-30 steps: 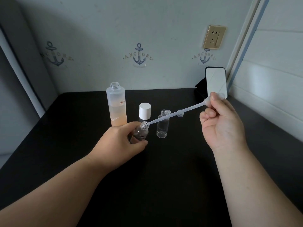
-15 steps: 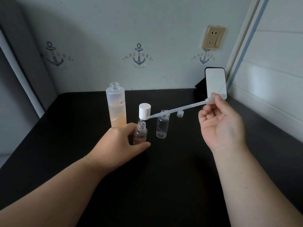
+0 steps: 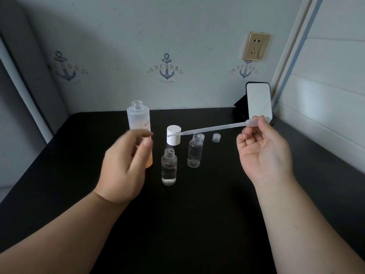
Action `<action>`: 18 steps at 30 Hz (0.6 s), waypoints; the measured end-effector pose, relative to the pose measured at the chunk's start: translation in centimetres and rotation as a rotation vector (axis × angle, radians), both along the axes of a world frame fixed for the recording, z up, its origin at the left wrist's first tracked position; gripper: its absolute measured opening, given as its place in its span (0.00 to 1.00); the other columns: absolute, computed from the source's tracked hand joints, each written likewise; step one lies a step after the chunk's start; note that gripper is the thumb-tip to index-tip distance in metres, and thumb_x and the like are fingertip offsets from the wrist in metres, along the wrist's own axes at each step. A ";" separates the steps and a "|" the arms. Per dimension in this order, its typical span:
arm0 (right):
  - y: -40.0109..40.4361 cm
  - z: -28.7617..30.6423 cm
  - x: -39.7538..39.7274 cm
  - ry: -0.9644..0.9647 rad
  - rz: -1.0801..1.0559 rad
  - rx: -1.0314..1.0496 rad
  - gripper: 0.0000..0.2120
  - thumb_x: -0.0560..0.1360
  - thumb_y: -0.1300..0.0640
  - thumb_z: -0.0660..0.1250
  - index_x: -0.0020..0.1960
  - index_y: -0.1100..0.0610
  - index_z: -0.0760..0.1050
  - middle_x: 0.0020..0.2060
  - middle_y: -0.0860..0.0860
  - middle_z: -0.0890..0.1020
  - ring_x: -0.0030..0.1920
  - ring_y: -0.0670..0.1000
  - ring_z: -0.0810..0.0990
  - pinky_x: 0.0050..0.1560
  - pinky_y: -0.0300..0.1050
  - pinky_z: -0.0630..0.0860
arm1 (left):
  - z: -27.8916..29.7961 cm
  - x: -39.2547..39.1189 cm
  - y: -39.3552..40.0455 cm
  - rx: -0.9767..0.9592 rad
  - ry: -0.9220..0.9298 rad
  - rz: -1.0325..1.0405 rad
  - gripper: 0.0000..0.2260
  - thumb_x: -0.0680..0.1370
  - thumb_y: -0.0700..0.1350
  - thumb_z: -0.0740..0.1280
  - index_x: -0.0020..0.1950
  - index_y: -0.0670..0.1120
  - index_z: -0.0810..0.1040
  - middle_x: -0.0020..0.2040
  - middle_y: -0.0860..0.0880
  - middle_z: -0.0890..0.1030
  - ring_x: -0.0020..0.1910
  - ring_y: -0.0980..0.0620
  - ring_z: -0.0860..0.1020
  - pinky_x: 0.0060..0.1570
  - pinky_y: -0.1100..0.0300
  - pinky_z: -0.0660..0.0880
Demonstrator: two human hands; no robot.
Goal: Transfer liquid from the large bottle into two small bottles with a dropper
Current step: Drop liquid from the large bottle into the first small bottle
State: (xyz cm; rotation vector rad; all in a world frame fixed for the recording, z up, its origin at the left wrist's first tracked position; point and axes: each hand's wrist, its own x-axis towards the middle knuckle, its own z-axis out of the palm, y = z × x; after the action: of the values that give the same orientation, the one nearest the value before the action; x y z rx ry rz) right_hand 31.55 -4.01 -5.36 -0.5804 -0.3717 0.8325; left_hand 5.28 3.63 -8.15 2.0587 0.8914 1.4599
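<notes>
Fingers of the left hand (image 3: 126,165) hang loosely curled, holding nothing, just left of the nearer small bottle (image 3: 169,167), likely heading for the uncapped large bottle (image 3: 139,123) behind it. Farther right, the right hand (image 3: 262,153) pinches the dropper (image 3: 213,128) bulb, its stem level, probably to keep liquid in, tip over the white cap (image 3: 173,134). The second small bottle (image 3: 195,153) stands empty beneath the stem.

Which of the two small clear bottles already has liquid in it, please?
The nearer small clear bottle: clear liquid fills roughly its lower part. The farther small clear bottle looks empty, its bare base showing through.
</notes>
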 end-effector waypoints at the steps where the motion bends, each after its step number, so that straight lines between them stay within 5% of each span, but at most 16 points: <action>1: 0.0 0.0 0.0 -0.001 0.003 0.000 0.03 0.78 0.59 0.70 0.47 0.59 0.80 0.36 0.50 0.83 0.34 0.46 0.79 0.37 0.38 0.77 | 0.1 -0.1 0.0 0.028 -0.069 0.069 0.13 0.80 0.59 0.57 0.57 0.55 0.74 0.45 0.60 0.77 0.44 0.60 0.77 0.41 0.63 0.72; 4: 0.1 -0.1 -0.1 -0.007 0.009 0.006 0.04 0.78 0.58 0.70 0.48 0.59 0.79 0.37 0.50 0.83 0.34 0.46 0.80 0.37 0.39 0.77 | 0.2 -0.2 0.3 0.009 -0.191 0.216 0.11 0.78 0.57 0.60 0.59 0.56 0.68 0.49 0.56 0.73 0.46 0.59 0.74 0.44 0.64 0.71; 10: 0.1 -0.3 0.0 -0.021 0.033 0.007 0.07 0.78 0.58 0.70 0.43 0.58 0.82 0.38 0.50 0.83 0.36 0.46 0.81 0.39 0.39 0.78 | -0.1 0.3 1.5 -0.314 -0.004 0.169 0.37 0.76 0.55 0.70 0.80 0.56 0.54 0.72 0.53 0.69 0.68 0.53 0.71 0.64 0.51 0.73; 12: 0.1 -0.4 0.0 -0.035 0.041 0.004 0.06 0.78 0.58 0.70 0.43 0.58 0.81 0.38 0.50 0.84 0.37 0.46 0.81 0.40 0.39 0.78 | -0.2 0.8 1.7 -0.362 0.088 0.141 0.36 0.77 0.54 0.70 0.80 0.57 0.54 0.68 0.55 0.74 0.63 0.59 0.76 0.59 0.52 0.77; 15: 0.2 -0.4 0.0 -0.034 0.048 0.012 0.06 0.78 0.57 0.70 0.45 0.59 0.81 0.39 0.50 0.84 0.38 0.46 0.83 0.41 0.39 0.79 | -0.8 1.1 2.0 -0.327 0.144 0.184 0.19 0.79 0.53 0.68 0.67 0.59 0.66 0.49 0.60 0.78 0.44 0.71 0.77 0.38 0.67 0.72; 18: 0.2 -0.4 -0.1 -0.032 0.040 0.027 0.05 0.78 0.58 0.70 0.47 0.60 0.80 0.40 0.50 0.85 0.40 0.46 0.84 0.43 0.40 0.79 | -1.0 0.8 2.2 -0.350 0.104 0.179 0.16 0.79 0.52 0.69 0.63 0.62 0.67 0.47 0.62 0.77 0.45 0.67 0.78 0.38 0.68 0.68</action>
State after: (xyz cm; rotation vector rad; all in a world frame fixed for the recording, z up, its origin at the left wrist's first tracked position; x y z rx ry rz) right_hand 31.47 -3.80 -5.79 -0.5630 -0.4250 0.8560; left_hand 6.04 5.85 -9.11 1.8435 1.3007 1.1868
